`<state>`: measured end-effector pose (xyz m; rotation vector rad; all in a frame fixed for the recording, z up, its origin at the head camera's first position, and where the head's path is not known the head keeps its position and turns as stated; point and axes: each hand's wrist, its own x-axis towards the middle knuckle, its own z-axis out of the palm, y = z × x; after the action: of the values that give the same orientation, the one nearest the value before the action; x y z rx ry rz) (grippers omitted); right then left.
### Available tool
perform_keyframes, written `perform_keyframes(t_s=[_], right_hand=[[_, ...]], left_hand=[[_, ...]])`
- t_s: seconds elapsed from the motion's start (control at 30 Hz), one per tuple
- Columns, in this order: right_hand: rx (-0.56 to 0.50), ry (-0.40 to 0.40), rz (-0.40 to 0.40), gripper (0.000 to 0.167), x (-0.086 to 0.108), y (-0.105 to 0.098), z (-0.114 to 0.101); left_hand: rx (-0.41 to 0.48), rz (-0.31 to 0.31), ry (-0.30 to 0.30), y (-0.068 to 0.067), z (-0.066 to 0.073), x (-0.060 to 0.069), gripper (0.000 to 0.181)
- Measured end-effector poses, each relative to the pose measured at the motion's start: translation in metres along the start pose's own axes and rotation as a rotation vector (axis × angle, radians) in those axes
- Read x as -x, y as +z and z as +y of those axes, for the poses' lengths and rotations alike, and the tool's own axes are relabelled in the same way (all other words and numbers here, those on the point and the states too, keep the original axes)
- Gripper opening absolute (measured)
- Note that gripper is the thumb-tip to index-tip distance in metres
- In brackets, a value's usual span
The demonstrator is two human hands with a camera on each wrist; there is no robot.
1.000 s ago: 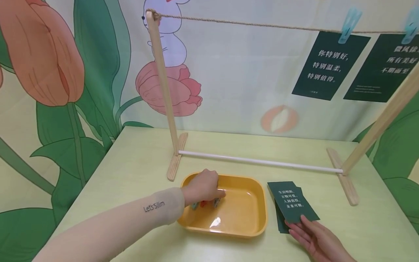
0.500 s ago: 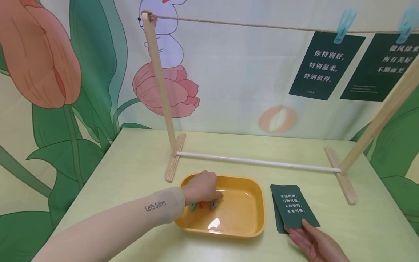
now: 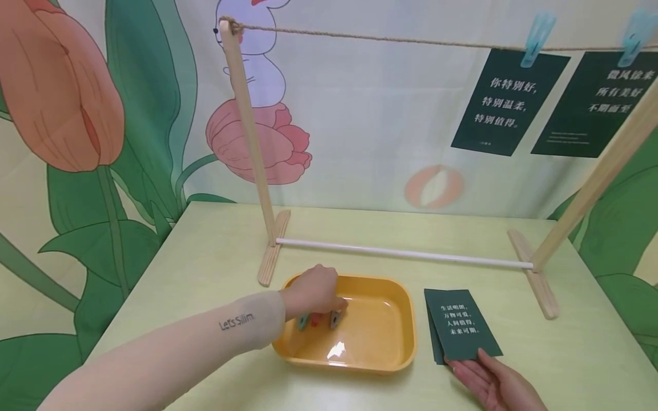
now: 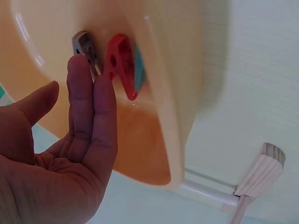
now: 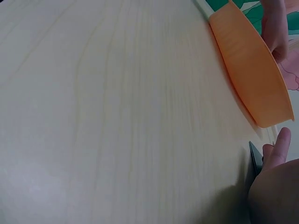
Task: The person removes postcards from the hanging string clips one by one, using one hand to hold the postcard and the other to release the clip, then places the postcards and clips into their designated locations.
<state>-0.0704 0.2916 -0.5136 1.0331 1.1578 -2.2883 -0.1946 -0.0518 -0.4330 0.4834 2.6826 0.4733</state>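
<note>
My left hand (image 3: 313, 290) reaches into a yellow plastic basin (image 3: 380, 366). In the left wrist view its fingers are fairly straight, the thumb stands apart, and the fingertips lie at a grey clothespin (image 4: 87, 49) and a red clothespin (image 4: 120, 63); contact is hard to tell. A teal clothespin (image 4: 139, 70) is partly hidden beside the red one. With thumb on top and fingers beneath, my right hand (image 3: 496, 379) pinches the near edge of a dark green card (image 3: 465, 337) with white writing. Another green card (image 3: 437, 342) shows under its left side.
Behind the basin stands a wooden frame (image 3: 249, 131) with a white rod (image 3: 401, 252) low across it. Along its twine line (image 3: 380, 39), a blue clothespin (image 3: 537, 40) holds one green card (image 3: 506, 108) and a second clothespin (image 3: 636, 37) another card (image 3: 576, 108).
Across the second, the top green card in my right hand has turned and lowered to line up more with the card beneath. My left hand stays in the basin, nearly still.
</note>
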Motion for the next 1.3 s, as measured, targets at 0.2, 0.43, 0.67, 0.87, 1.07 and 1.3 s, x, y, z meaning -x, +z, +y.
perform_keyframes(t_s=[0.2, 0.43, 0.67, 0.87, 1.07, 1.3], right_hand=[[-0.048, 0.000, -0.018, 0.042, 0.002, 0.002, 0.004], [-0.028, 0.005, -0.010, 0.045, 0.009, 0.005, 0.005], [-0.014, 0.026, -0.030, 0.049, 0.009, 0.003, 0.006], [0.039, 0.065, -0.067, 0.055, 0.009, 0.001, 0.007], [0.047, 0.103, -0.098, 0.058, 0.011, 0.003, 0.009], [0.002, 0.038, -0.074, 0.053, 0.013, 0.016, 0.005]], left_hand=[[0.016, 0.014, 0.059, -0.010, 0.005, 0.008, 0.060], [0.042, -0.002, 0.048, -0.031, 0.016, 0.017, 0.057], [0.173, -0.032, 0.063, -0.036, 0.021, 0.023, 0.042], [0.195, -0.040, 0.078, -0.040, 0.024, 0.025, 0.041], [0.212, -0.057, 0.102, -0.049, 0.030, 0.022, 0.038], [0.262, -0.052, 0.148, -0.067, 0.048, 0.016, 0.034]])
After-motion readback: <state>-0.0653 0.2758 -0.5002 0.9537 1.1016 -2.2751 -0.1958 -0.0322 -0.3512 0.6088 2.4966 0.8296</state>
